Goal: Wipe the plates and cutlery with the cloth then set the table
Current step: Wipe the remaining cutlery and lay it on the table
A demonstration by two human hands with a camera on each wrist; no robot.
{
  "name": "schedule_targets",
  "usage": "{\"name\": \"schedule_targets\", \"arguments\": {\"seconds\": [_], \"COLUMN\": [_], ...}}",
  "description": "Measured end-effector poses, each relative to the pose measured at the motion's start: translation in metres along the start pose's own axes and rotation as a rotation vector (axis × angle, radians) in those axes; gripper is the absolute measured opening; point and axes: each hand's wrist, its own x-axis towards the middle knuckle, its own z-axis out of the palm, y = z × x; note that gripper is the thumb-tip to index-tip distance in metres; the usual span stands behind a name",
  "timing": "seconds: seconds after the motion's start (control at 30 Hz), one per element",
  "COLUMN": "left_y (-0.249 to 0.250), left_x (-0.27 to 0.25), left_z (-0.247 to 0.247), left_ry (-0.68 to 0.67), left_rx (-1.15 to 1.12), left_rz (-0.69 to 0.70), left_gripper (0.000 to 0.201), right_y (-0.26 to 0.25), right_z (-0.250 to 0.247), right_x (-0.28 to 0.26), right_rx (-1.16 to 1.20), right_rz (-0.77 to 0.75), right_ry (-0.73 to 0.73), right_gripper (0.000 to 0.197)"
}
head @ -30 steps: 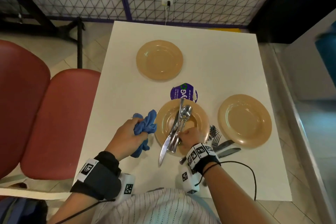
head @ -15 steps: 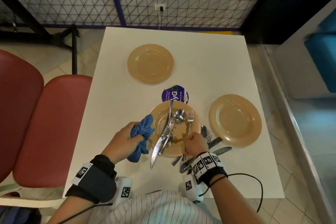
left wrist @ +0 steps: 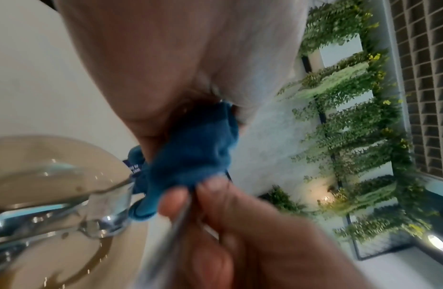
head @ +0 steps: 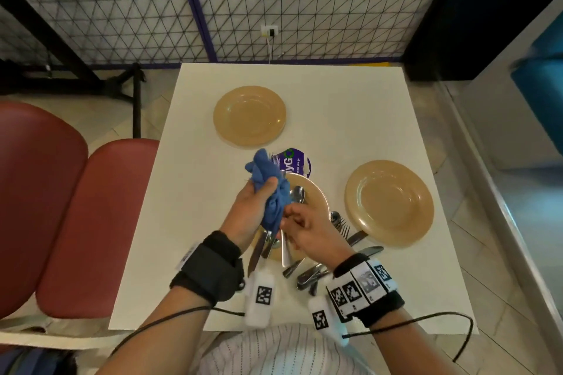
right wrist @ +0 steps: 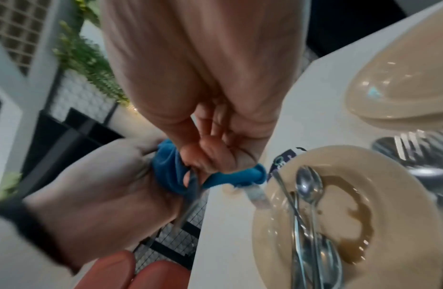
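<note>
My left hand (head: 265, 192) grips the bunched blue cloth (head: 269, 179) above the left rim of the near tan plate (head: 318, 202). The cloth (left wrist: 198, 148) is wrapped round the upper end of a fork, hiding its tines. My right hand (head: 291, 219) pinches the fork's handle (head: 285, 250) just below the cloth (right wrist: 169, 172). A spoon (head: 297, 193) and a knife (head: 255, 254) lie on the near plate (right wrist: 378, 185), which carries a brown smear (right wrist: 361, 221). Two more tan plates sit at the far centre (head: 249, 116) and at the right (head: 388, 202).
Loose cutlery (head: 341, 256) is heaped on the white table (head: 189, 253) between the near and right plates. A purple round lid (head: 294, 163) lies behind the near plate. Red seats (head: 76, 222) stand left of the table, and a mesh fence (head: 274, 3) is beyond it.
My right hand lifted the fork off the near plate. My left hand swung the cloth from left of the plate up over it and closed it round the fork's head.
</note>
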Motion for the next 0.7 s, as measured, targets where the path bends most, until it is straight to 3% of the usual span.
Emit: {"name": "schedule_targets", "arguments": {"seconds": [0.07, 0.2, 0.33, 0.53, 0.6, 0.7], "left_y": [0.005, 0.022, 0.015, 0.045, 0.06, 0.073], "left_x": [0.003, 0.015, 0.006, 0.019, 0.024, 0.016], "left_z": [0.009, 0.015, 0.036, 0.018, 0.001, -0.024], "left_ry": [0.084, 0.182, 0.138, 0.295, 0.347, 0.287], "left_rx": [0.091, -0.002, -0.052, -0.071, -0.195, -0.429], "left_rz": [0.04, 0.131, 0.098, 0.251, 0.291, 0.267], "left_gripper": [0.023, 0.005, 0.02, 0.007, 0.008, 0.022], "right_y": [-0.002, -0.013, -0.023, -0.012, -0.005, 0.004], "right_z": [0.003, -0.01, -0.028, -0.031, -0.036, -0.045], "right_x": [-0.003, -0.011, -0.002, -0.02, -0.024, -0.023], "right_rx": [-0.088, -0.064, -0.072, -0.034, -0.036, -0.012], "right_rz": [-0.064, -0.054, -0.081, -0.05, -0.044, -0.025], "right_ry": [0.002, -0.041, 0.063, -0.069, -0.053, 0.026], "right_gripper": [0.014, 0.019, 0.026, 0.02, 0.019, 0.018]}}
